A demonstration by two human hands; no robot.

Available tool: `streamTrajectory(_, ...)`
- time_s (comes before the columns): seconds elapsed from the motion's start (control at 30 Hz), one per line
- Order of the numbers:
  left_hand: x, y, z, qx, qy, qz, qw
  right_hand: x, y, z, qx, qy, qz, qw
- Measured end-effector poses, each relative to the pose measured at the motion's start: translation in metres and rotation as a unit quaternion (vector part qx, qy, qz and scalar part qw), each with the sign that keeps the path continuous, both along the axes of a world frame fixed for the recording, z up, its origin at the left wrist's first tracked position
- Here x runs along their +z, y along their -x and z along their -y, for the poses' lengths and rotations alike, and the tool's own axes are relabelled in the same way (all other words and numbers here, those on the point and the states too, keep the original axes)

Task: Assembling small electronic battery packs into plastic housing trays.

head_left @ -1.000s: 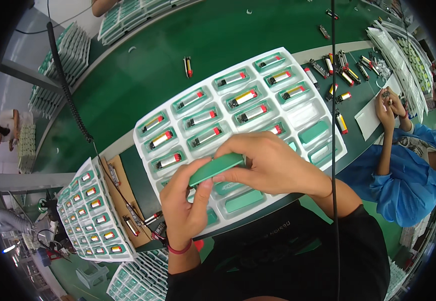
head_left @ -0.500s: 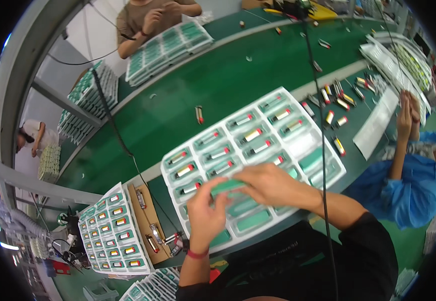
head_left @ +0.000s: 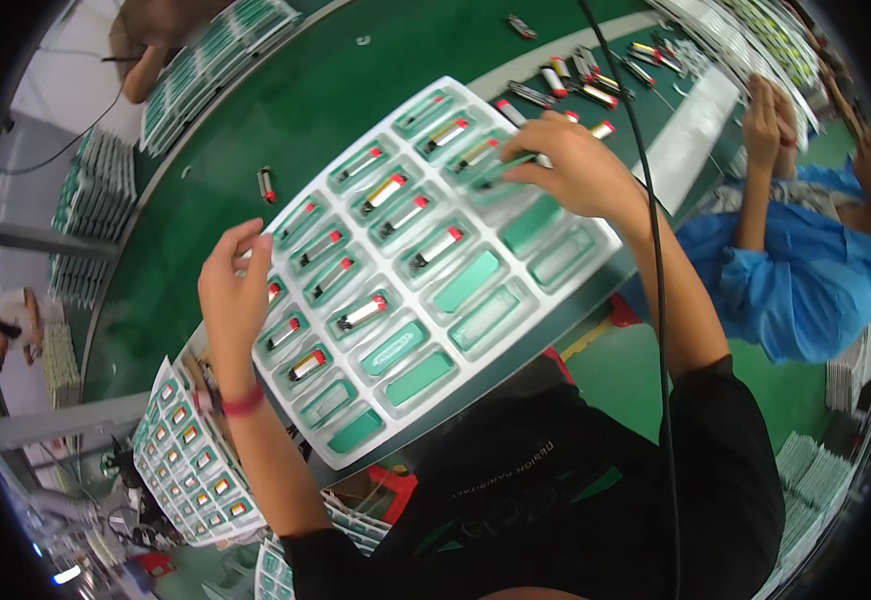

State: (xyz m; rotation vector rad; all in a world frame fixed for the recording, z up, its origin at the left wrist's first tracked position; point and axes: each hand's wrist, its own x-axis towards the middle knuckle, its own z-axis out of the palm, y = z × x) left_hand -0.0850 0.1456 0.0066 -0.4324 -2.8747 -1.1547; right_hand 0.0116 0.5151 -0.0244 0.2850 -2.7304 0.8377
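A white molded tray (head_left: pixel 420 290) lies in front of me, its compartments lined with green. Many hold a small battery-like cylinder (head_left: pixel 362 313) with a red end; the nearer ones show green pieces (head_left: pixel 419 378) or clear covers. Above the tray's left edge, my left hand (head_left: pixel 235 290) is loosely bent, thumb and forefinger apart, with nothing seen in it. At the far right compartments, my right hand (head_left: pixel 577 165) has its fingertips pinched together over a cell; whatever they hold is blurred and partly hidden.
Loose cylinders (head_left: pixel 595 90) lie beyond the tray beside a pale strip (head_left: pixel 690 125). A second filled tray (head_left: pixel 190 450) stands at lower left. Someone in blue (head_left: pixel 775 270) works on my right, another person at far left. A dark cable (head_left: pixel 658 330) hangs across the view.
My hands, close together around a green piece before, have parted: left to the tray's left edge, right to its far right compartments. The formerly bare white compartment there now shows something greenish. The view has shifted.
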Motion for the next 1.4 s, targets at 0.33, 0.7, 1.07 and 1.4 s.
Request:
streamTrajectory(0.33, -0.082, 0.154, 0.01, 0.088, 0.211, -0.017, 0.973, -0.009, 0.0, 0.014, -0.012, -0.116, -0.042, 0.992)
streamTrajectory(0.7, 0.025, 0.014, 0.003, -0.01, -0.422, 0.071, 0.904, -0.005, -0.113, 0.103, 0.345, 0.181, 0.364, 0.846)
streamTrajectory(1.07, -0.014, -0.137, 0.005, 0.056, -0.539, -0.05, 0.839, 0.028, -0.028, 0.216, 0.192, 0.292, -0.098, 0.932)
streamTrajectory(1.4, -0.016, -0.143, 0.053, -0.031, -0.527, -0.046, 0.848, 0.032, -0.027, 0.226, 0.211, 0.43, 0.141, 0.866)
